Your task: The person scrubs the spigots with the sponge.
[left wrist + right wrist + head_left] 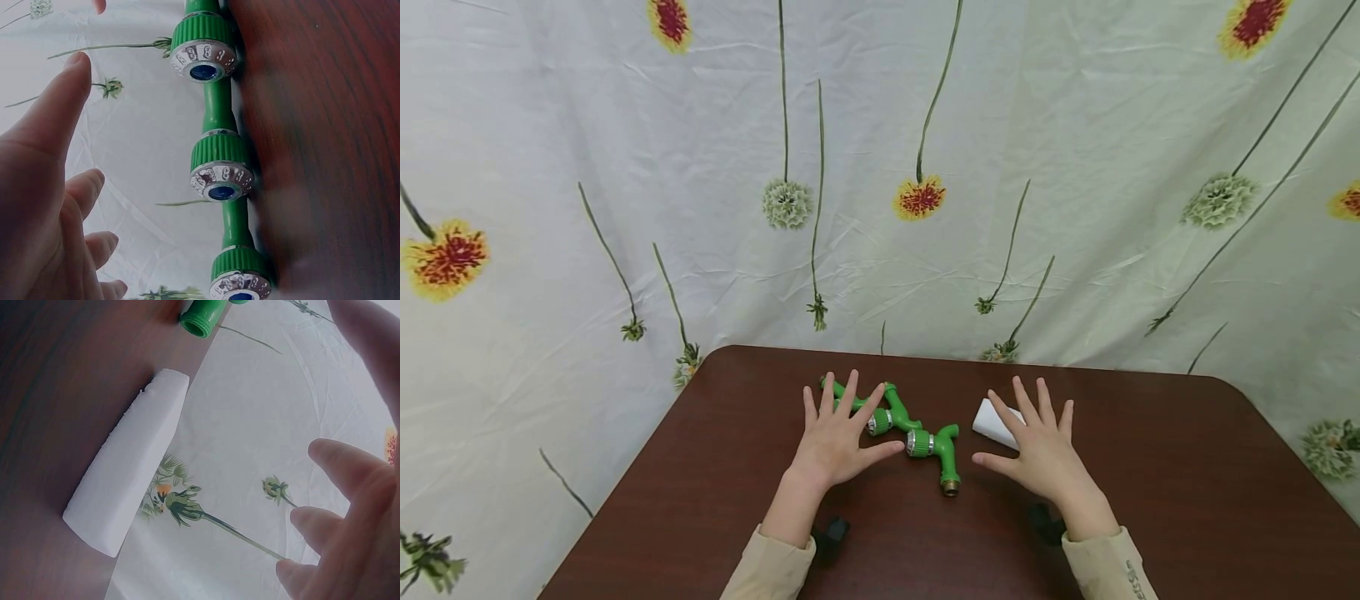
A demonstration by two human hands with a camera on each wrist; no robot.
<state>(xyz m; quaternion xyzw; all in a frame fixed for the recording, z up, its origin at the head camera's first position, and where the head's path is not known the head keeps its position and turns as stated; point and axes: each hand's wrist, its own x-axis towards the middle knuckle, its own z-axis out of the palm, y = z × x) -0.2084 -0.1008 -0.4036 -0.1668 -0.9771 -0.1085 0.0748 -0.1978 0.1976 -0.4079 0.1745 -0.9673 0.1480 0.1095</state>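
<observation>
My left hand [831,448] is spread over the left-middle of the table, fingers straight and holding nothing. Beyond and beside it lie three green taps with ribbed knobs and silver caps. The nearest tap [946,458] points its brass threaded end toward me, between the two hands. A second tap [898,410] lies behind it, and the far-left tap [853,403] is partly covered by the left fingers. In the left wrist view the knobs [219,150] line up in a row, with blue centres. My right hand [1043,454], also spread and holding nothing, overlaps a white block [992,423].
The dark reddish-brown table [700,500] has rounded far corners. Right behind it hangs a pale cloth [865,275] printed with flowers. Small black devices [1047,523] sit under both wrists. In the right wrist view the white block lies lengthwise on the tabletop.
</observation>
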